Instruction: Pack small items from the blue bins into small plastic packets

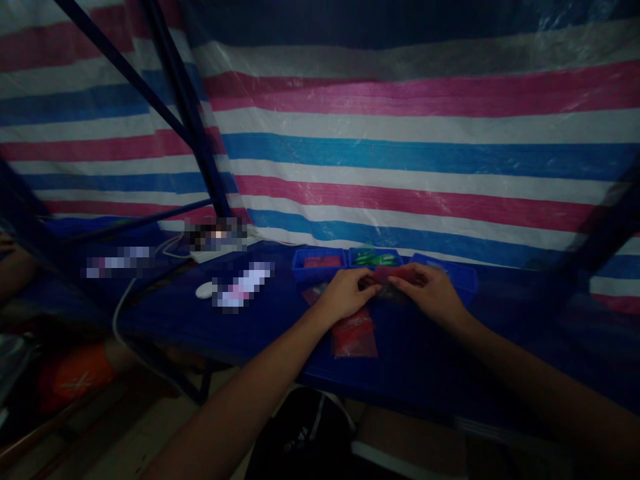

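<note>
Between my two hands is a small red piece (390, 273), raised just in front of the blue bins. My left hand (349, 293) pinches its left side with thumb and fingers. On its right side, my right hand (430, 291) holds it the same way. Below my left hand, a clear bag with red contents (354, 335) lies on the blue table. Behind the hands stand a blue bin with red pieces (323, 261), a bin with green packets (374, 257) and a third blue bin (463, 277), partly covered by my right hand.
A round white object (205, 290) lies on the blue table (175, 310) at the left, near a blurred-out item and a white power strip (225, 249) with cables. Blue metal posts (193, 127) rise at the left. Another person's orange clothing (77, 377) shows at lower left.
</note>
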Action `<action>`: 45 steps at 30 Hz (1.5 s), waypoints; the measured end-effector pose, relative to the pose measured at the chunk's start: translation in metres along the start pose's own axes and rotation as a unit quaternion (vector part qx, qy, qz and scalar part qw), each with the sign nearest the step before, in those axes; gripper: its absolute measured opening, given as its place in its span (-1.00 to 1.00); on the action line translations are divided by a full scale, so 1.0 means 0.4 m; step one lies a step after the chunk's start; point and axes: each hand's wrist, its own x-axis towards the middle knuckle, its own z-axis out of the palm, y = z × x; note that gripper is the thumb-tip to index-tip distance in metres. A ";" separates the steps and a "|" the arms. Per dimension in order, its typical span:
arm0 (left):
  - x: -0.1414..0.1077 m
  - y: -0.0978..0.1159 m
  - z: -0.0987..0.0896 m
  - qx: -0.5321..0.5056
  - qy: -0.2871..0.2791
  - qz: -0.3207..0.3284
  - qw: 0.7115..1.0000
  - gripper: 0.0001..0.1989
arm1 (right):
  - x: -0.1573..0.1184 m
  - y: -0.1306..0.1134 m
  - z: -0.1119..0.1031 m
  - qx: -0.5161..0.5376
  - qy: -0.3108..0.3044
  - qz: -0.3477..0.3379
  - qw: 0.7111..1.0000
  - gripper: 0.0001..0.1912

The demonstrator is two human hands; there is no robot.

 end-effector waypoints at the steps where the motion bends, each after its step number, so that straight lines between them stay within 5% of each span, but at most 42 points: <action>1: -0.003 0.003 -0.001 0.022 0.023 0.006 0.999 -0.81 | 0.000 0.003 -0.001 -0.014 0.015 0.001 1.000 -0.66; 5: -0.015 0.028 -0.006 0.084 0.044 0.053 0.994 -0.78 | -0.003 0.006 0.001 -0.032 0.066 -0.005 0.997 -0.66; 11: -0.023 0.040 0.002 0.085 0.007 0.058 0.995 -0.60 | -0.024 -0.043 0.022 0.020 -0.055 -0.014 0.998 -0.65; 23: -0.031 0.039 -0.004 0.098 0.007 0.012 0.995 -0.75 | -0.015 -0.029 0.010 0.094 -0.092 0.008 0.991 -0.54; 26: -0.028 0.034 -0.003 0.079 0.002 0.016 0.997 -0.73 | -0.016 -0.036 0.013 0.075 -0.069 -0.009 0.995 -0.56; 32: -0.025 0.031 -0.002 0.052 -0.011 0.002 0.999 -0.69 | -0.014 -0.031 0.008 -0.025 0.075 -0.063 0.995 -0.51; 37: -0.027 0.041 -0.006 0.006 -0.055 0.041 0.998 -0.66 | -0.010 -0.019 0.008 -0.052 0.009 -0.088 0.995 -0.40; 45: -0.028 0.038 0.000 0.020 -0.073 0.048 0.996 -0.73 | -0.009 -0.037 -0.001 -0.063 -0.055 -0.064 0.994 -0.72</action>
